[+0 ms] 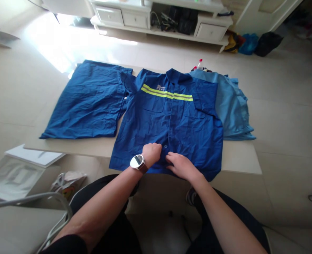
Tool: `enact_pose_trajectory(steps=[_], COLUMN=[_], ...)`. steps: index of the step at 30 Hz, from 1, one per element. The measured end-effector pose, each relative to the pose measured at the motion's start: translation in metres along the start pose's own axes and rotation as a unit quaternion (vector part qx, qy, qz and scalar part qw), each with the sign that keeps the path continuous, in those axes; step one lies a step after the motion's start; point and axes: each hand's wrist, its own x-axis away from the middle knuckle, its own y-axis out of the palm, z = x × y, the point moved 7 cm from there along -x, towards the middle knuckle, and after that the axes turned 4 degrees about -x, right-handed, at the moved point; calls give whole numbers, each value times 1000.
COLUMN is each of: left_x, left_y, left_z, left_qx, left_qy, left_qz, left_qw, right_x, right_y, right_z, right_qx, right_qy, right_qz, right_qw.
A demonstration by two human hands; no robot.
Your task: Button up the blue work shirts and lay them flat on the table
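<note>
Working low on one blue shirt (182, 120), lying collar-away, its long axis running out across the table (240, 160)! The left hand (152, 154) is curled at the front edge, can't tell if it's pinching cloth; the right hand (182, 167) is spread open on top, gripping nothing. One button (165, 146) sits between them. Two more garments alongside: one dark blue garment (87, 100), one pale blue garment (235, 106).

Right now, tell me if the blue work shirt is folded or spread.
Spread flat, front up: the blue work shirt lies on the table, collar, pockets and reflective stripes all showing.
</note>
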Motion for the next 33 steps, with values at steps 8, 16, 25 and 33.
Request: enact_pose_trajectory(steps=[8, 16, 25, 33], left_x=[-7, -2, 3, 4], left_y=[-18, -40, -50, -57], left_z=[15, 17, 19, 16], left_qx=[189, 315, 322, 326], left_qy=[183, 288, 295, 259], left_qz=[20, 34, 107, 148], left_qw=[965, 904, 893, 897], right_x=[16, 31, 27, 26], right_y=[-44, -66, -65, -66], right_z=[22, 28, 27, 24], right_qx=[-119, -197, -265, -269], right_qy=[5, 5, 6, -22], right_qz=[168, 321, 292, 312], right_qw=[978, 926, 919, 911])
